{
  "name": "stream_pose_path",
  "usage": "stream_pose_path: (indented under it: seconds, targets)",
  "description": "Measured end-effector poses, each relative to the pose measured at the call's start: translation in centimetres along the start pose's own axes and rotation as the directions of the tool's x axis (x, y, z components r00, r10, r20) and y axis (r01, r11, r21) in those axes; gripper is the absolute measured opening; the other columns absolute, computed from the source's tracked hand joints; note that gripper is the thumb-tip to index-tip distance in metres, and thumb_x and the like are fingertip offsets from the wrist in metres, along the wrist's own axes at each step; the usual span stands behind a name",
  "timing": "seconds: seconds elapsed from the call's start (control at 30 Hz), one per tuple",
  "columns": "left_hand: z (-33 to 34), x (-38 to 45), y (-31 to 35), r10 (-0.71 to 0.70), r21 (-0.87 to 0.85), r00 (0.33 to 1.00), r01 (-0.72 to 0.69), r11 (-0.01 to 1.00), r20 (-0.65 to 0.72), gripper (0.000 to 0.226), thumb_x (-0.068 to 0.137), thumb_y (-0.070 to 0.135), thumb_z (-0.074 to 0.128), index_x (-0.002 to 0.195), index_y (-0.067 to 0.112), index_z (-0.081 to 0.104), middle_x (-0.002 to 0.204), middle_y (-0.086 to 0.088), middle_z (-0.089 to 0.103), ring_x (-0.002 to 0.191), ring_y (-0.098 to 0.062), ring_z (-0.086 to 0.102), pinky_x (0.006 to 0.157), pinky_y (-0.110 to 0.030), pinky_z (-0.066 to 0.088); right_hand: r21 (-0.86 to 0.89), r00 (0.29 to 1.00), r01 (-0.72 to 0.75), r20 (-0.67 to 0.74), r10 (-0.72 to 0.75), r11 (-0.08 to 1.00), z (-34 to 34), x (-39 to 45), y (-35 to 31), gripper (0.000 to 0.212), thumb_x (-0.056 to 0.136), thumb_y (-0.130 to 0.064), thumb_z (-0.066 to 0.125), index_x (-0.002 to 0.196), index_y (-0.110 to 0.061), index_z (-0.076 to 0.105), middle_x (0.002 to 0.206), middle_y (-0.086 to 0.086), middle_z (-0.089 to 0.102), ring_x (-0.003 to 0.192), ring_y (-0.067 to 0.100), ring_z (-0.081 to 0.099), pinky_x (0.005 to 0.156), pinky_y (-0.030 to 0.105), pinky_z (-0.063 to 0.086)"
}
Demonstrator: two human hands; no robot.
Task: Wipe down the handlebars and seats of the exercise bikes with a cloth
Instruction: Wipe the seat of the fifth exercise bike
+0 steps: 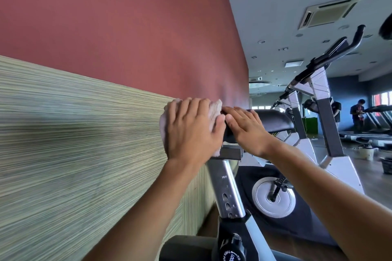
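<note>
Pink and fluffy, the cloth [214, 110] sits under your left hand [192, 131], which presses it flat-fingered against the back end of the black bike seat [273, 121]. Your right hand [247, 131] lies flat on the seat, fingers straight, holding nothing. The cloth could slip out and drop, I think, because you only press it and do not grip it. The seat looks smooth and shiny. It sits on a silver seat post [226, 186] beside the wall [84, 133].
</note>
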State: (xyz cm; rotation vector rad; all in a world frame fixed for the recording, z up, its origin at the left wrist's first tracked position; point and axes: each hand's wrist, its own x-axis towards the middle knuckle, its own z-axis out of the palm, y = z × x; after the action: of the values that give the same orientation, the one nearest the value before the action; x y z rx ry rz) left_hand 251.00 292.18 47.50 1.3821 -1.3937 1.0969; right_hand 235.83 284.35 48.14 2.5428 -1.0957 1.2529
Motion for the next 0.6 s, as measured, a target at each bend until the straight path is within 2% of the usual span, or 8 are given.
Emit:
stream_pose_path:
  seconds: [0.07, 0.17, 0.27, 0.37, 0.43, 0.47, 0.5, 0.6]
  targets:
    - [-0.1, 0.2, 0.2, 0.028, 0.051, 0.999, -0.03, 0.998, 0.04, 0.049, 0.094, 0.052, 0.036, 0.11, 0.017, 0.066, 0.109, 0.0, 0.07, 0.106, -0.026, 0.058, 0.108, -0.045, 0.037, 0.015, 1.0, 0.012, -0.017, -0.012, 1.0, 0.2, -0.1, 0.2, 0.048, 0.111, -0.04, 0.022, 0.158, -0.032, 0.03, 0.164, -0.009, 0.031, 0.155, 0.012, 0.012, 0.125, 0.034, -0.003]
    - [-1.0, 3.3, 1.1, -0.059, 0.102, 0.969, 0.035, 0.994, 0.239, 0.044, 0.097, 0.048, 0.033, 0.094, 0.017, 0.065, 0.103, -0.007, 0.072, 0.093, -0.028, 0.056, 0.099, -0.043, 0.037, 0.006, 0.997, 0.043, -0.06, -0.043, 0.999, 0.3, -0.2, 0.3, 0.048, 0.112, -0.036, 0.023, 0.158, -0.03, 0.033, 0.162, -0.008, 0.036, 0.154, 0.014, 0.017, 0.124, 0.033, -0.002]
    - [-1.4, 5.9, 1.5, -0.104, 0.097, 0.902, 0.069, 0.993, 0.419, 0.04, 0.101, 0.043, 0.034, 0.075, 0.018, 0.05, 0.108, -0.014, 0.071, 0.085, -0.028, 0.048, 0.09, -0.042, 0.035, 0.014, 0.992, 0.072, -0.104, -0.07, 0.997, 0.8, -0.5, 0.2, 0.057, 0.106, -0.047, 0.016, 0.155, -0.027, 0.038, 0.157, -0.007, 0.042, 0.151, 0.017, 0.025, 0.124, 0.036, 0.002]
    - [-0.8, 7.1, 1.6, -0.082, 0.111, 0.866, 0.031, 0.993, 0.494, 0.035, 0.103, 0.045, 0.034, 0.088, 0.021, 0.054, 0.121, -0.016, 0.068, 0.096, -0.03, 0.054, 0.091, -0.041, 0.034, 0.011, 0.982, 0.12, -0.146, -0.117, 0.993, 1.3, -0.8, 0.6, 0.073, 0.097, -0.057, 0.007, 0.153, -0.025, 0.041, 0.152, -0.007, 0.047, 0.146, 0.017, 0.031, 0.123, 0.038, 0.005]
    - [-0.5, 7.9, 1.4, -0.076, 0.1, 0.828, 0.024, 0.995, 0.555, 0.041, 0.103, 0.046, 0.032, 0.103, 0.019, 0.063, 0.127, -0.016, 0.066, 0.107, -0.031, 0.057, 0.095, -0.042, 0.035, 0.004, 0.977, 0.136, -0.163, -0.134, 0.991, 1.4, -0.9, 0.9, 0.069, 0.1, -0.054, 0.01, 0.153, -0.024, 0.042, 0.151, -0.008, 0.048, 0.146, 0.016, 0.032, 0.123, 0.035, 0.005]
    - [-0.4, 8.4, 1.1, -0.081, 0.093, 0.802, 0.032, 0.995, 0.592, 0.045, 0.103, 0.046, 0.032, 0.109, 0.017, 0.065, 0.128, -0.017, 0.065, 0.106, -0.031, 0.056, 0.094, -0.042, 0.035, -0.001, 0.975, 0.145, -0.171, -0.143, 0.989, 1.4, -1.0, 0.9, 0.064, 0.102, -0.051, 0.013, 0.153, -0.023, 0.043, 0.151, -0.009, 0.048, 0.145, 0.016, 0.032, 0.123, 0.035, 0.005]
    - [-0.2, 9.0, 0.7, -0.088, 0.084, 0.771, 0.044, 0.995, 0.631, 0.047, 0.101, 0.046, 0.031, 0.11, 0.016, 0.066, 0.126, -0.017, 0.065, 0.101, -0.03, 0.053, 0.091, -0.042, 0.035, -0.005, 0.973, 0.15, -0.179, -0.148, 0.989, 1.3, -1.0, 0.8, 0.06, 0.104, -0.047, 0.016, 0.152, -0.023, 0.044, 0.15, -0.009, 0.049, 0.145, 0.015, 0.033, 0.123, 0.035, 0.006]
    - [0.0, 10.4, 0.0, -0.105, 0.082, 0.667, 0.066, 0.994, 0.738, 0.044, 0.096, 0.045, 0.029, 0.09, 0.015, 0.061, 0.11, -0.015, 0.069, 0.091, -0.032, 0.053, 0.085, -0.043, 0.035, 0.015, 0.977, 0.135, -0.17, -0.13, 0.991, 0.9, -1.1, 0.4, 0.053, 0.106, -0.039, 0.024, 0.149, -0.019, 0.046, 0.148, -0.008, 0.05, 0.141, 0.015, 0.036, 0.123, 0.035, 0.007]
